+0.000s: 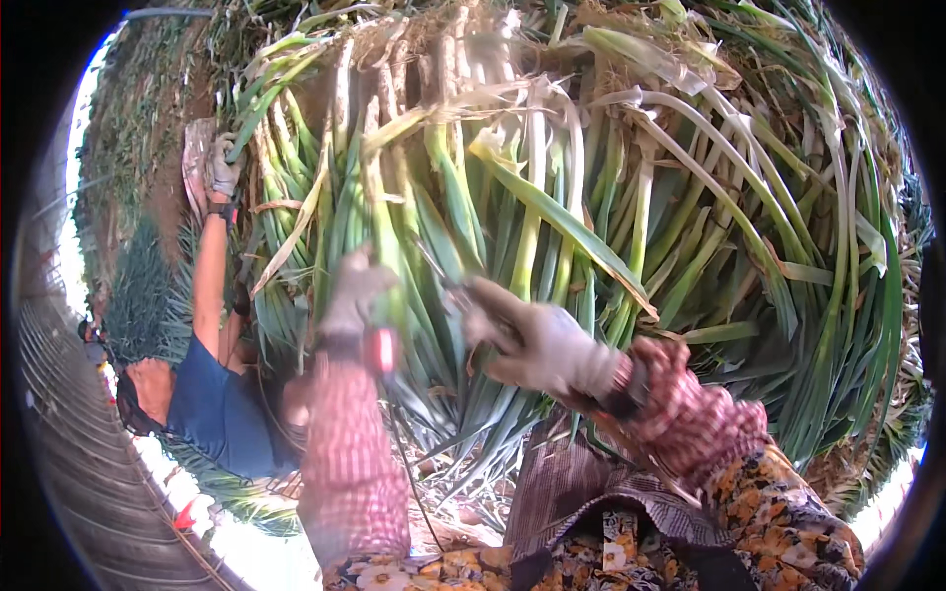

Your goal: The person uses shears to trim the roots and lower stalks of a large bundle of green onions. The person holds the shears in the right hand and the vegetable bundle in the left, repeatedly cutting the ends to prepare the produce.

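A tall stack of long green onions or leeks (528, 244) fills the view before me, with pale stems and roots above and green leaves hanging down. My left hand (355, 288), in a light work glove, is motion-blurred in front of the stalks at left of centre. Blur hides whether its fingers hold a stalk. My right hand (543, 336), also gloved, is closed around a hand tool with a thin metal blade (430, 257) that points up and left at the leaves. The tool's exact kind is too blurred to tell. One loose yellow-green leaf (565, 218) slants across the stalks above this hand.
At left another person in a dark blue shirt (222, 421) reaches up, a gloved hand (224, 166) at the stack's side. More piled plants (140, 273) rise behind. A corrugated surface (81, 428) curves along the left rim. Leaf scraps (473, 510) lie below the stack.
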`<action>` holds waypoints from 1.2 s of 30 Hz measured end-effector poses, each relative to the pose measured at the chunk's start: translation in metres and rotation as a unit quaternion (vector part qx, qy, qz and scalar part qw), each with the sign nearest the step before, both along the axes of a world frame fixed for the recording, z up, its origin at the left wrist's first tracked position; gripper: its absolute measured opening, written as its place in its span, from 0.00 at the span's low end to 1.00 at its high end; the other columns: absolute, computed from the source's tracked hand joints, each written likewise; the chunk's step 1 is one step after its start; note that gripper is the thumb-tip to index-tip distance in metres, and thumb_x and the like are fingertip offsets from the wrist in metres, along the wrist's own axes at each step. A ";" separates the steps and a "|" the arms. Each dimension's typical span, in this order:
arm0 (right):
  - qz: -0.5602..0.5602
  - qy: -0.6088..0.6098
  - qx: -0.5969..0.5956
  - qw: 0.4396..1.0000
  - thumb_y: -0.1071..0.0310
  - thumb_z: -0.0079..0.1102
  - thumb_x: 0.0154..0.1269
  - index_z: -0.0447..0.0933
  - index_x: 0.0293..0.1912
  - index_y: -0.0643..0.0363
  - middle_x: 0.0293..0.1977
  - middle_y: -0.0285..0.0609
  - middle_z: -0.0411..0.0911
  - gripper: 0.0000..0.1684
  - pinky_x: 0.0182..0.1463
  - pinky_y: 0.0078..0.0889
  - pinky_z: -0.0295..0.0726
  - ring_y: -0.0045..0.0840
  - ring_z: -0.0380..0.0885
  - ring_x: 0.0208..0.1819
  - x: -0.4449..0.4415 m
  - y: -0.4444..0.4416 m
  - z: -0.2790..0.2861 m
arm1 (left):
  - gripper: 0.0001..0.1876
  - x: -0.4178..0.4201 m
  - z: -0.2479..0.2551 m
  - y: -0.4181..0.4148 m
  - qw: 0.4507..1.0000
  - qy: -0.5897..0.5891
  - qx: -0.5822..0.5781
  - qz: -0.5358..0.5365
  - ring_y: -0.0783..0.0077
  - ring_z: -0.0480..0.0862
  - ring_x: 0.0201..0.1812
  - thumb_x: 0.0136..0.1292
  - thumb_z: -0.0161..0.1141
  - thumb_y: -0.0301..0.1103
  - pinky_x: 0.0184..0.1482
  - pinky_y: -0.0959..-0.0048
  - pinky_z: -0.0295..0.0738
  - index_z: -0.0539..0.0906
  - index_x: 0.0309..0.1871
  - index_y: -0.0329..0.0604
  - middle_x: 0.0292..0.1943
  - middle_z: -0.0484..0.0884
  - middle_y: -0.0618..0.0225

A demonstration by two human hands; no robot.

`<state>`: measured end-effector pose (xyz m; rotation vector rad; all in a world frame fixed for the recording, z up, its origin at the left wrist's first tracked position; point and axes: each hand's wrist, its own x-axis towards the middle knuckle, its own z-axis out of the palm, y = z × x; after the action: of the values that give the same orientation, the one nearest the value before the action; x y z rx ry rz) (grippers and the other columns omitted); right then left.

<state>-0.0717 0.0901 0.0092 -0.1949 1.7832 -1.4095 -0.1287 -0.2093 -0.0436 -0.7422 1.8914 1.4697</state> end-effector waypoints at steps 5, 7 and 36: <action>-0.027 0.001 -0.020 0.999 0.63 0.70 0.54 0.52 0.79 0.57 0.36 0.57 0.84 0.56 0.50 0.43 0.82 0.50 0.86 0.41 0.049 0.020 0.034 | 0.24 0.074 -0.017 0.038 0.990 0.022 -0.139 -0.018 0.70 0.84 0.51 0.66 0.68 0.28 0.58 0.72 0.78 0.78 0.64 0.30 0.56 0.85 0.53; 0.009 -0.003 -0.010 1.000 0.63 0.68 0.54 0.50 0.80 0.56 0.41 0.61 0.84 0.58 0.51 0.44 0.82 0.51 0.85 0.43 0.058 0.018 0.027 | 0.17 0.077 -0.026 0.058 0.963 0.050 -0.262 -0.047 0.68 0.87 0.40 0.64 0.69 0.37 0.47 0.67 0.80 0.85 0.51 0.35 0.42 0.90 0.59; 0.019 0.003 0.062 0.998 0.56 0.70 0.54 0.53 0.79 0.55 0.37 0.61 0.84 0.57 0.50 0.47 0.82 0.52 0.86 0.44 0.129 0.109 0.035 | 0.18 0.153 -0.023 0.158 0.987 0.055 -0.123 0.088 0.72 0.86 0.41 0.54 0.72 0.26 0.46 0.70 0.81 0.84 0.49 0.32 0.40 0.89 0.61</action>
<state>0.0568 0.1989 0.0439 -0.1671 1.8556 -1.2671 0.0247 -0.0509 -0.0667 -0.9826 2.1649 1.4220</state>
